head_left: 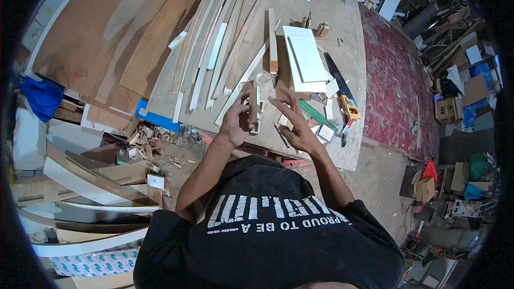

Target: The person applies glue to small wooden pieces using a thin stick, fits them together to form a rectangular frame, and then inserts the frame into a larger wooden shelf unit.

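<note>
My left hand (237, 122) is closed around a short wooden piece (254, 108) with a pale edge, held upright over the near part of the worktable (347, 152). To its right is my right hand (295, 124), its fingers spread and apart from the piece. Just beyond both hands lies a round, clear object (263, 78), perhaps a tape roll. A wooden strip (273, 43) with a brown end points toward it. Beside my right hand rests a green strip (318, 115), close to several small white offcuts.
Long wood strips (214, 37) cover the table's left side. White boards (308, 59) are stacked right of centre. A handsaw (342, 86) with a yellow handle lies along the right side. Scraps (144, 144) litter the floor at left; a red panel (393, 80) stands beyond the right edge.
</note>
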Demonstrator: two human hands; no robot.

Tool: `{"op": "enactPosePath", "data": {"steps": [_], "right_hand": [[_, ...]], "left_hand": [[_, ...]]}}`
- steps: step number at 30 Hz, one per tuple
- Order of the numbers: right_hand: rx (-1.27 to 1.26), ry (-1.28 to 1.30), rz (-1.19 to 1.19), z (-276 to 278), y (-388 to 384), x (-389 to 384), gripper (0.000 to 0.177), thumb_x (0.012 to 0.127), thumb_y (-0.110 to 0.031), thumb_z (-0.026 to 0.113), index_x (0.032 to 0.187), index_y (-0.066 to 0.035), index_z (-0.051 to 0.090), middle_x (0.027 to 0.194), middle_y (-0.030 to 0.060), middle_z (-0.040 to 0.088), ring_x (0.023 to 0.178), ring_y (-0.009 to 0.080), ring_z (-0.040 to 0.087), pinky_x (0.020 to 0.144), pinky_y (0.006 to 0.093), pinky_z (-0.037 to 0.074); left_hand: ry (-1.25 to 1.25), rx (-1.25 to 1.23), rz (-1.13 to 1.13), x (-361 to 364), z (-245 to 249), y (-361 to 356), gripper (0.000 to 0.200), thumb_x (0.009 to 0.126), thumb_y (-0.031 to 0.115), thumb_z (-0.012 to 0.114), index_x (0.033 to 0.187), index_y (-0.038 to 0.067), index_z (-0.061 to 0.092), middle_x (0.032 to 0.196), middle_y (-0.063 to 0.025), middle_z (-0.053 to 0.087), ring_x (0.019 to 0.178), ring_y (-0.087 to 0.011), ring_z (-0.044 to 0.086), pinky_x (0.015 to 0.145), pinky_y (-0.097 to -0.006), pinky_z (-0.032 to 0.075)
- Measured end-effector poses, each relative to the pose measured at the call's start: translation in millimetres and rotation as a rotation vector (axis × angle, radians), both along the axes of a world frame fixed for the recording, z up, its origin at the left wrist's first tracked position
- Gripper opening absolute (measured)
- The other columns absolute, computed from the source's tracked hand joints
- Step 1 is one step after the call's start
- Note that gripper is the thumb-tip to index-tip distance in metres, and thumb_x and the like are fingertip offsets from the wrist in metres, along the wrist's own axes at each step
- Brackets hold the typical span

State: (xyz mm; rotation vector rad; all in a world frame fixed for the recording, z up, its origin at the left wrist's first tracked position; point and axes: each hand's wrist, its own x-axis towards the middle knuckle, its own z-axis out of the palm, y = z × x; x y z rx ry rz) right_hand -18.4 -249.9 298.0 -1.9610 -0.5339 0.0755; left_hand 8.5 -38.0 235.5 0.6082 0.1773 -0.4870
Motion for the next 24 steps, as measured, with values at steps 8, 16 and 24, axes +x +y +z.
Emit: {"op": "enactPosePath", "data": {"steps": [8,16,24], "right_hand": [[-0.242,-0.183,0.074,-37,13,-5,0.108,0.064,0.016,0.055,0.153,-0.040,0.033,0.162,0.0212,0.010,0.145,0.0424,0.027,0.117,0.0514,0.031],[-0.366,-0.188,0.038,-33,11,-15,0.100,0.069,0.011,0.057,0.153,-0.039,0.035,0.161,0.0250,0.012,0.145,0.0457,0.024,0.115,0.0571,0.028],[-0.601,-0.401,-0.084,-35,15,-33,0.088,0.071,-0.002,0.066,0.148,-0.038,0.045,0.159,0.0231,0.020,0.141,0.0407,0.031,0.105,0.0582,0.031]], "left_hand": [[0.130,-0.158,-0.023,-2,-12,-3,0.041,0.092,0.014,0.049,0.133,0.015,0.051,0.102,-0.0063,0.068,0.078,-0.0168,0.062,0.056,-0.0300,0.043],[0.101,-0.125,-0.003,-7,-3,-3,0.041,0.091,0.012,0.049,0.132,0.015,0.052,0.102,-0.0073,0.068,0.079,-0.0175,0.063,0.056,-0.0287,0.045],[0.178,-0.052,0.051,-7,-13,2,0.040,0.092,0.015,0.047,0.131,0.013,0.053,0.104,-0.0075,0.066,0.083,-0.0191,0.062,0.057,-0.0298,0.047]]}}
